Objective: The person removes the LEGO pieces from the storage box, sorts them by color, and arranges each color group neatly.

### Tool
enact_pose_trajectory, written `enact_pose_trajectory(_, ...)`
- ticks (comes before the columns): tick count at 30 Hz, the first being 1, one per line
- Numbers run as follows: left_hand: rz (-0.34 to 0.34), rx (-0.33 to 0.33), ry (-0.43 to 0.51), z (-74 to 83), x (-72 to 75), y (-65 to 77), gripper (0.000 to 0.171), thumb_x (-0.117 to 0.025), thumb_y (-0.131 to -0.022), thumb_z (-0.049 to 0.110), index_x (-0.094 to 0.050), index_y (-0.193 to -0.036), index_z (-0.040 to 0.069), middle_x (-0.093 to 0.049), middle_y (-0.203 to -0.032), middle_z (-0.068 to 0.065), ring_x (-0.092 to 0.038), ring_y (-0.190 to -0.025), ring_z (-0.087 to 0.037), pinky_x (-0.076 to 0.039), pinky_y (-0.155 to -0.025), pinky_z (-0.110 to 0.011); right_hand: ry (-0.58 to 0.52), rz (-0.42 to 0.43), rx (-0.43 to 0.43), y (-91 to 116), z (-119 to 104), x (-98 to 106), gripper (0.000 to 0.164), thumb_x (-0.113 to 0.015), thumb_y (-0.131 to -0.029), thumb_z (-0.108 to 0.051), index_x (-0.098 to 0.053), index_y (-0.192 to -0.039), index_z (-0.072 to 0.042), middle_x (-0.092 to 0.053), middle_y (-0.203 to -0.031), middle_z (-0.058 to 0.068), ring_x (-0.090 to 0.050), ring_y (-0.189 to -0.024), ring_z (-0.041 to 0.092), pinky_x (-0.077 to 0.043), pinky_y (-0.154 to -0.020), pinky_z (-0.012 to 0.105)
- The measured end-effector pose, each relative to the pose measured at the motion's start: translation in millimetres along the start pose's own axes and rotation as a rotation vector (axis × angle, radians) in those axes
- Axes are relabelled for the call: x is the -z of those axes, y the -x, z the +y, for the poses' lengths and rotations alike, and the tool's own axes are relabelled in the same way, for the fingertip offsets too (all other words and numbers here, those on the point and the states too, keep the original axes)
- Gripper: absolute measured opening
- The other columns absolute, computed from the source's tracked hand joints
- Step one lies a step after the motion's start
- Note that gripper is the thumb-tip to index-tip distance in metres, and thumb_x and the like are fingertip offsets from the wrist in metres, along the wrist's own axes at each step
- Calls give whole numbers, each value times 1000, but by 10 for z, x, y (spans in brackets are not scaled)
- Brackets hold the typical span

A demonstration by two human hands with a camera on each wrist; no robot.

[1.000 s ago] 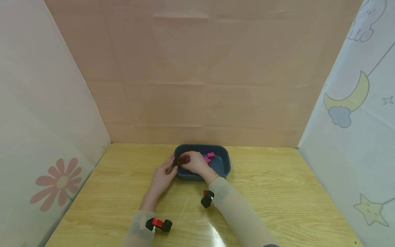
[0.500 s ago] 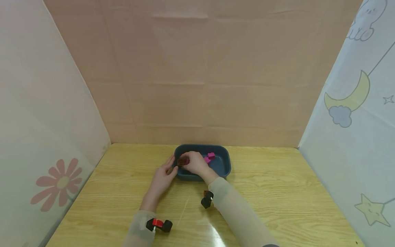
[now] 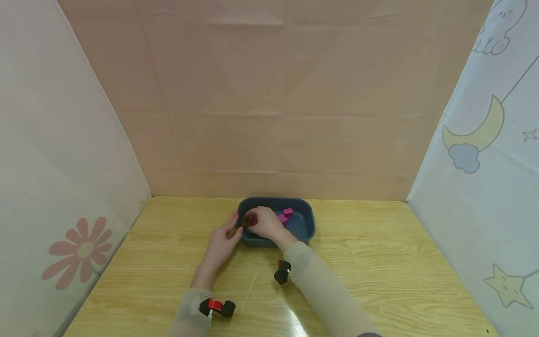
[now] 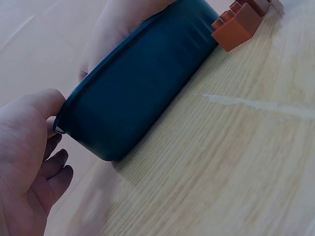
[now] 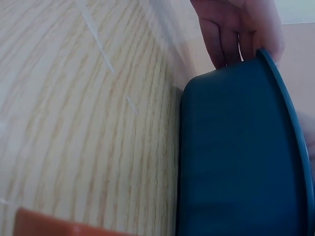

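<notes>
A dark blue rectangular basin point(image 3: 305, 229) stands on the table near the back wall. My left hand point(image 3: 220, 242) is at its left end; in the left wrist view the thumb lies over the rim and the other fingers stay outside, gripping the basin wall. Inside the basin, toward its left end, my right hand point(image 3: 267, 221) pinches a brown building block point(image 3: 247, 221). A bit of magenta shows beside those fingertips, too small to make out. Magenta building blocks point(image 3: 288, 212) lie in the basin right of the hand. The basin wall hides my right fingers from both wrist views.
Brown building blocks point(image 4: 236, 29) sit on the table in front of the basin, mostly hidden in the head view by the right wrist camera point(image 3: 282, 272). The left wrist camera point(image 3: 216, 306) sits above the table. Cloth walls enclose the back and both sides.
The brown block has turned slightly between my right fingertips. My left hand and the basin have stayed where they were.
</notes>
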State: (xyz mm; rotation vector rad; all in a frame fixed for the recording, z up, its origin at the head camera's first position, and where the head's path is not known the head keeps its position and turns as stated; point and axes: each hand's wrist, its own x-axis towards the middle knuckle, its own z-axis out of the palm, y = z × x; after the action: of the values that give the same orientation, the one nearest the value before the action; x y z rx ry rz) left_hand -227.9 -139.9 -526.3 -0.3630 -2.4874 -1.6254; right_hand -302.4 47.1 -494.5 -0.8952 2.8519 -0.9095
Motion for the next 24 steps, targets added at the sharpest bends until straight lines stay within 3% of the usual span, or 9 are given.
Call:
enact_pose_trajectory(6, -3, 12, 5, 3, 5, 3, 56, -64, -110, 19, -45, -159, 0, -38, -169, -10, -33, -156, -31, -36, -122, -48, -20, 3, -4, 3, 14, 2, 27, -86, -90, -14, -80, -116, -13, -76, -101, -3, -66, -89, 12, -57, -81, 29)
enact_pose_trajectory(13, 3, 10, -8, -3, 4, 2, 57, -64, -110, 21, -44, -159, 0, -38, -168, -16, -34, -156, -33, -35, -122, -51, -95, 73, -49, 16, 20, 40, 38, -85, -89, -13, -78, -126, -10, -72, -106, 1, -64, -94, 16, -57, -84, 34)
enact_pose_trajectory(24, -4, 24, -12, 41, 11, 10, 56, -64, -110, 18, -43, -160, 1, -37, -169, -14, -34, -155, -33, -36, -122, -51, -220, 171, -85, 43, 27, 70, 37, -84, -88, -10, -77, -124, -10, -65, -111, 7, -68, -94, 19, -61, -82, 33)
